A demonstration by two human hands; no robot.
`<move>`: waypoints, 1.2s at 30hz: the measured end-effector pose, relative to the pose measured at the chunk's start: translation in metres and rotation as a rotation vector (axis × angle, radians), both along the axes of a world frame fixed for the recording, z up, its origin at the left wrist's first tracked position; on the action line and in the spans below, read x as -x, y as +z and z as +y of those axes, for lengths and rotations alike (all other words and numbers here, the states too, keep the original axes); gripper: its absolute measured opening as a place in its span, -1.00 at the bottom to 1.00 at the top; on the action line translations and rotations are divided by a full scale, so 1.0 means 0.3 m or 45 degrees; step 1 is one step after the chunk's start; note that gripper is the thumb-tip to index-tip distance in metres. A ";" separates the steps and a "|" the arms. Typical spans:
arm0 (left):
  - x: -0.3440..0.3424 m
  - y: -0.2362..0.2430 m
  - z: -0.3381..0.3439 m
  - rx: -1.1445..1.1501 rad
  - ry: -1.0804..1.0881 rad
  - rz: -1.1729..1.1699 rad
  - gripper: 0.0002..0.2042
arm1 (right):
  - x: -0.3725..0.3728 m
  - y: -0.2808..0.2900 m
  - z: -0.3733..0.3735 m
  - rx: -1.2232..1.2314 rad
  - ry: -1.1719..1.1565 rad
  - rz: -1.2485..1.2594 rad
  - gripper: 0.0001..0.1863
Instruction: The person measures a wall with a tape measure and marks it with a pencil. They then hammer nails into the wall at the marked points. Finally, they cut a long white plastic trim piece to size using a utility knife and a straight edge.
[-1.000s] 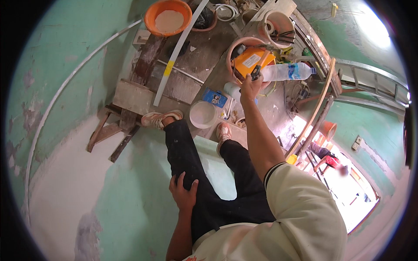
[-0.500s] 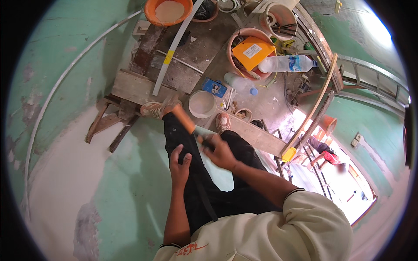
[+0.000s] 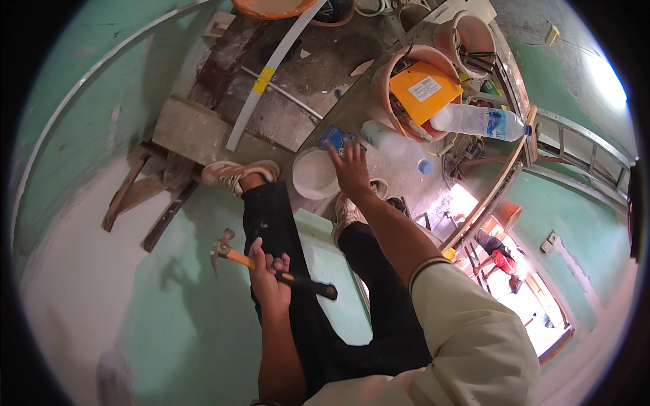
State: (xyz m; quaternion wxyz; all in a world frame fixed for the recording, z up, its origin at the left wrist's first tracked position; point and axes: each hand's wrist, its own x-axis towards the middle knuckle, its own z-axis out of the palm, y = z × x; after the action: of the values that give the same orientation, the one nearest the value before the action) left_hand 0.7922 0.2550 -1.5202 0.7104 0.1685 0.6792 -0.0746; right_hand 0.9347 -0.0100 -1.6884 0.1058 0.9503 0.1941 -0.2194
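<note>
A claw hammer (image 3: 238, 256) with an orange shaft and black grip lies across my left hand (image 3: 269, 276), whose fingers are closed around the shaft. Its rusty head points left and the grip end sticks out to the right. My right hand (image 3: 353, 167) reaches forward with its fingers apart, over a small blue box (image 3: 331, 137). Whether the fingertips touch the box, I cannot tell. Just left of that hand is a round white tub (image 3: 314, 175). A small container (image 3: 380, 187) with bits in it is partly hidden by my right wrist.
Two plastic bottles, one clear with a blue label (image 3: 484, 122), are near a pinkish bucket (image 3: 391, 91) holding an orange packet (image 3: 425, 91). A metal straightedge (image 3: 275, 65) leans at the far left. My feet stand on planks. A ladder (image 3: 582, 149) and another person (image 3: 502, 262) are at right.
The hammer has passed from my right hand to my left. My right hand has moved forward to the blue box, and the view has shifted.
</note>
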 end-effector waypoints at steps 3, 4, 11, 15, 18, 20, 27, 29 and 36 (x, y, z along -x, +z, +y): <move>-0.014 -0.032 -0.004 0.078 -0.102 -0.026 -0.70 | -0.013 -0.192 -0.078 0.073 0.234 -0.073 -0.33; -0.016 -0.040 -0.003 0.086 -0.115 -0.026 -0.70 | -0.034 -0.223 -0.076 0.085 0.237 0.002 -0.36; -0.002 -0.062 0.018 0.163 -0.138 -0.094 -0.71 | -0.059 -0.262 -0.059 -0.111 -0.035 0.238 -0.08; 0.038 -0.014 0.054 0.187 -0.154 -0.033 -0.71 | 0.001 -0.172 -0.018 -0.210 -0.129 0.224 0.10; 0.019 -0.038 0.055 0.172 -0.148 -0.086 -0.72 | -0.006 -0.214 -0.050 -0.343 -0.229 0.170 0.15; 0.025 -0.066 0.054 0.168 -0.155 -0.107 -0.72 | -0.030 -0.260 -0.047 -0.333 -0.284 0.174 0.17; 0.055 -0.090 0.087 0.222 -0.138 -0.097 -0.74 | -0.085 -0.245 0.058 -0.088 -0.217 0.436 0.18; 0.062 -0.095 0.098 0.223 -0.125 -0.086 -0.74 | -0.106 -0.228 0.087 -0.066 -0.175 0.536 0.16; 0.064 -0.072 0.161 0.245 -0.119 -0.085 -0.75 | -0.083 -0.243 0.097 0.011 -0.192 0.550 0.13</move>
State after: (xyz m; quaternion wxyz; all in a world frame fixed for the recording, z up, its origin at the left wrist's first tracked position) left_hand 0.7731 0.3033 -1.5418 0.7413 0.1334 0.6363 -0.1667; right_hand 0.9596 0.0190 -1.7613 0.0490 0.8926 0.1397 -0.4259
